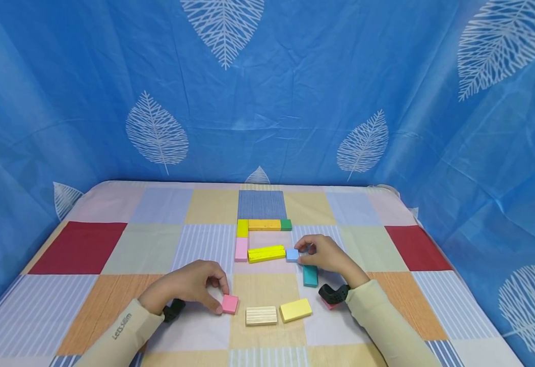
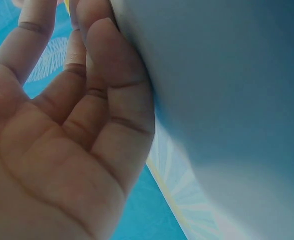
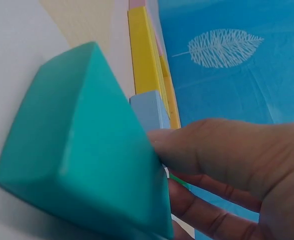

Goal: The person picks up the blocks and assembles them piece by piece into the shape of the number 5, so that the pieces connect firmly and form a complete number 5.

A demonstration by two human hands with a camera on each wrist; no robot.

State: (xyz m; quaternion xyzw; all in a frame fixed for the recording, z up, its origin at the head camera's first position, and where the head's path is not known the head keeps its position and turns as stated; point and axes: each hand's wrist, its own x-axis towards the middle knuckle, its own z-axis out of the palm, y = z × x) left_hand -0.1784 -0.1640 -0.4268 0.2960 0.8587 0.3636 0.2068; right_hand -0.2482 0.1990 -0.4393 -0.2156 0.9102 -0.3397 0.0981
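A patchwork-covered table [image 1: 139, 250] bears, in an L, a pink block [image 1: 241, 250], lime block [image 1: 242, 228], orange block [image 1: 264, 225] and green block [image 1: 286, 225], and elsewhere a bright yellow block [image 1: 266, 254], light blue block [image 1: 292, 255], teal block [image 1: 310, 276], pink square [image 1: 230, 304], pale yellow block [image 1: 296, 310], striped wooden block [image 1: 261, 316] and, partly hidden, another pink piece [image 1: 330, 306].
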